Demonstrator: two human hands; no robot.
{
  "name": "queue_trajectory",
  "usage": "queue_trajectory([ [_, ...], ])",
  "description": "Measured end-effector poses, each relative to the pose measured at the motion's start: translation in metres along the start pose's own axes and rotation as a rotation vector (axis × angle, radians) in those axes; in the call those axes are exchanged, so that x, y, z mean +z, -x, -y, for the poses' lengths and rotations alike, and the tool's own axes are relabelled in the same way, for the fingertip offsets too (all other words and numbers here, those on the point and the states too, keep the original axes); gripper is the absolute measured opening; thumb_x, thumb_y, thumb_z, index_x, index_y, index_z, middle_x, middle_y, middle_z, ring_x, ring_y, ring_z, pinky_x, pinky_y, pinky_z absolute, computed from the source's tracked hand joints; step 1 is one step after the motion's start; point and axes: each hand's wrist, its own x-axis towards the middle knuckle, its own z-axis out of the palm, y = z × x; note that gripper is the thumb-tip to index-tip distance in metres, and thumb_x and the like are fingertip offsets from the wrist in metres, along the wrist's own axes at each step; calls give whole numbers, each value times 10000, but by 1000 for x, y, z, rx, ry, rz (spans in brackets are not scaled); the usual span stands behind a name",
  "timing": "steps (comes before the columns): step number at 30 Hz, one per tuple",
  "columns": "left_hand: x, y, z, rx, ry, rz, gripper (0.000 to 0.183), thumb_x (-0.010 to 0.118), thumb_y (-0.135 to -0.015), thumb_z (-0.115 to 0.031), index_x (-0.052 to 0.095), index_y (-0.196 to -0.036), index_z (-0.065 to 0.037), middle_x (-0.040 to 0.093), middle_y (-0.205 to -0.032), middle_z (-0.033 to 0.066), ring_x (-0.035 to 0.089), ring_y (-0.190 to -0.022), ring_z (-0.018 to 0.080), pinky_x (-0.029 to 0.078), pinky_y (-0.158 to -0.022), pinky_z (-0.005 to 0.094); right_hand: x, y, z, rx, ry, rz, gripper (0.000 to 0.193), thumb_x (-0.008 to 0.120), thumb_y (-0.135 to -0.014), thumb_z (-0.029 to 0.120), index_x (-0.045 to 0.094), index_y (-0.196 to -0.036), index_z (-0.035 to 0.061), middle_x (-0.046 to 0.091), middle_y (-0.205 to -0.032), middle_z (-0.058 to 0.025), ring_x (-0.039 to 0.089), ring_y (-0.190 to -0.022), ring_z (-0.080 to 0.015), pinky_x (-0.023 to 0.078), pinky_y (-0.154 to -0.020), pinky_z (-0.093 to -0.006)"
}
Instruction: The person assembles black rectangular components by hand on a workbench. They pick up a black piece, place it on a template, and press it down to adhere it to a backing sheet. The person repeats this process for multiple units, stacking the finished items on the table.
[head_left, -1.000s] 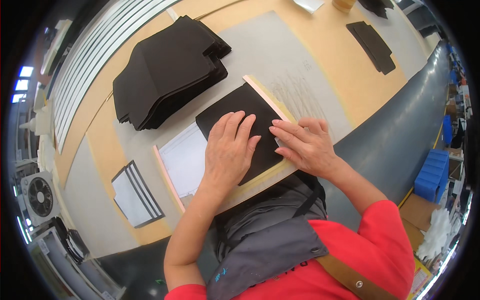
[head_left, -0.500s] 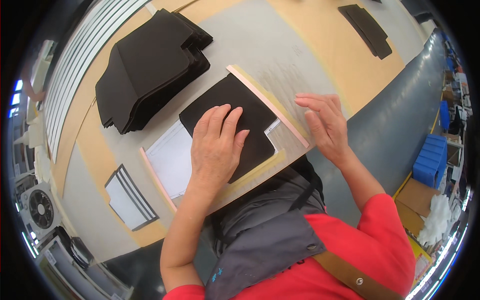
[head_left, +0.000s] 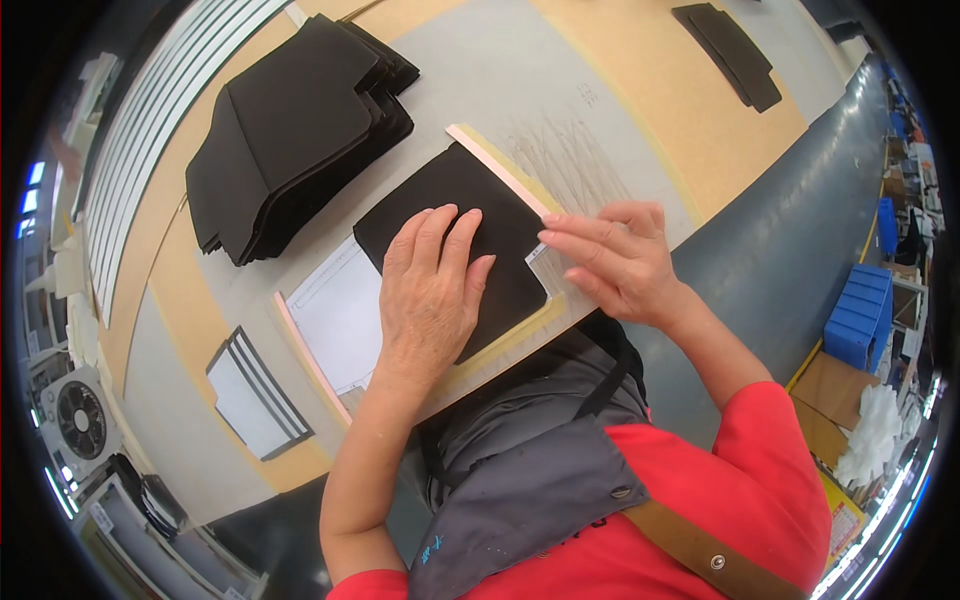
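Note:
A black flat sheet piece (head_left: 490, 215) with a notched right corner lies over a white paper template (head_left: 335, 315) on the table. My left hand (head_left: 430, 295) rests flat on the black piece, fingers spread a little. My right hand (head_left: 615, 255) is at the piece's right edge, fingertips by the pink strip (head_left: 500, 175) that borders it. Its fingers are stretched out and nothing shows in them. Along the template's left side runs a second pink strip (head_left: 312, 350).
A tall stack of black cut sheets (head_left: 290, 130) stands at the back left. Near the left table edge lies a white piece with dark stripes (head_left: 260, 395). Small black pieces (head_left: 730, 55) lie far right. Blue bins (head_left: 860, 315) stand on the floor at right.
My right hand has moved left and slightly down, from beyond the pink strip to the black piece's edge. The left hand stays on the black piece.

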Motion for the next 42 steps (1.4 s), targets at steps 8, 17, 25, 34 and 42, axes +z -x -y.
queue_trajectory([
  [8, 2, -1, -3, 0, -12, -5, 468, 757, -927, -151, 627, -1371, -77, 582, -1379, 116, 543, -1292, 342, 456, -1089, 453, 7, 2, 15, -49, 19, 60, 376, 674, -987, 398, 766, -1271, 170, 700, -1375, 80, 549, -1036, -170, 337, -958, -334],
  [17, 2, -15, -5, 9, 19, -20, 476, 759, -931, -158, 622, -1379, -73, 592, -1381, 114, 552, -1287, 335, 456, -1075, 446, 11, 1, 16, -5, 95, 29, 393, 754, -911, 380, 767, -1235, 158, 681, -1354, 104, 551, -1018, -153, 356, -937, -343],
  [25, 15, -32, 4, 74, -13, -23, 478, 767, -926, -191, 631, -1372, -88, 608, -1405, 84, 551, -1311, 308, 435, -1096, 436, 10, 3, 14, -27, 81, 11, 370, 744, -913, 397, 780, -1211, 180, 694, -1336, 115, 558, -1002, -145, 357, -948, -342],
  [34, 12, -31, 6, 80, -25, 12, 473, 767, -924, -184, 635, -1371, -101, 603, -1423, 72, 546, -1326, 301, 425, -1110, 435, 12, 11, 8, -109, 34, -5, 370, 699, -952, 434, 794, -1201, 178, 734, -1308, 93, 563, -963, -147, 337, -909, -337],
  [42, 12, -31, 7, 87, -31, 27, 467, 754, -931, -173, 629, -1374, -100, 594, -1437, 82, 539, -1333, 311, 421, -1115, 440, 10, 5, 13, -38, 74, 12, 395, 684, -957, 435, 782, -1229, 166, 701, -1368, 87, 549, -1016, -146, 336, -927, -336],
])
